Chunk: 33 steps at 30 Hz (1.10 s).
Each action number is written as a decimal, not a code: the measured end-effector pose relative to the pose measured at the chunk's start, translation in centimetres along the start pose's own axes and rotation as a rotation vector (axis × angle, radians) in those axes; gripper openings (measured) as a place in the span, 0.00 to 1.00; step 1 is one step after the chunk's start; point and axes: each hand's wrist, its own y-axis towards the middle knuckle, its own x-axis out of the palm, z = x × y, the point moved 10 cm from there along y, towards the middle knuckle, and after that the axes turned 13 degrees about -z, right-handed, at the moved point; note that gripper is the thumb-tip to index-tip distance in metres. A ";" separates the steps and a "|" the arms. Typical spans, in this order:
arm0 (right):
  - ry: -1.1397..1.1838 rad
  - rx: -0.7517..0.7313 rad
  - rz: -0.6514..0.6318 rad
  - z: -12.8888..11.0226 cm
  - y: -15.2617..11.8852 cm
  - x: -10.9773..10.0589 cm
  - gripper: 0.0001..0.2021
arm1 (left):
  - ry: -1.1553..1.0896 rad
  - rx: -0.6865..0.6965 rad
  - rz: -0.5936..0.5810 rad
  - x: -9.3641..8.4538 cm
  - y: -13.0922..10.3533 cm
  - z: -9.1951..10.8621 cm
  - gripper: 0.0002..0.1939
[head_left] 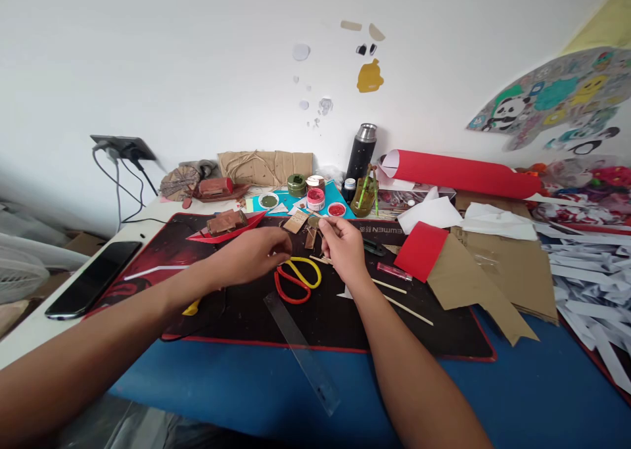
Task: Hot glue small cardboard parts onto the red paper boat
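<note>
My right hand (344, 246) is closed in a pinch above the middle of the dark mat. A thin brownish strip (314, 219) shows at its fingertips; its exact kind is unclear. To its left, my left hand (259, 253) hangs with fingers curled together. Whatever it holds, if anything, is hidden. Just below and between the hands lie red and yellow looped handles (298, 281), like those of scissors. Small brown cardboard pieces (296, 222) lie behind the hands. Thin wooden sticks (407, 309) rest right of my right wrist. A clear ruler (302, 354) crosses the mat's front edge.
A red paper boat (227, 227) with a brown block stands at back left. Open paint jars (315, 199) and a black thermos (362, 152) line the wall. Red paper (421, 250) and cardboard (513, 271) lie right; a phone (93, 279) lies left.
</note>
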 end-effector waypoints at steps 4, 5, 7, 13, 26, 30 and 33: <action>0.014 -0.001 0.016 0.0 0.0 -0.2 0.20 | -0.064 0.492 -0.042 3.7 -6.0 9.3 0.08; 0.016 -0.005 0.013 0.0 0.0 -0.2 0.20 | -0.018 0.568 -0.047 5.1 -7.2 11.0 0.08; 0.027 -0.011 0.015 0.0 -0.1 -0.1 0.21 | 0.077 0.633 -0.010 7.8 -8.4 12.7 0.08; 0.046 -0.011 0.014 0.1 -0.1 0.1 0.21 | 0.137 0.632 0.139 11.0 -7.7 10.5 0.10; 0.041 -0.018 -0.016 0.3 0.0 0.6 0.23 | -0.068 0.524 0.192 9.2 -1.3 6.3 0.10; 0.020 -0.032 -0.015 0.0 0.0 0.6 0.22 | -0.097 0.479 0.204 8.1 0.8 5.6 0.09; 0.019 -0.028 -0.013 0.0 -0.1 0.5 0.21 | -0.165 0.458 0.228 6.6 0.7 5.8 0.08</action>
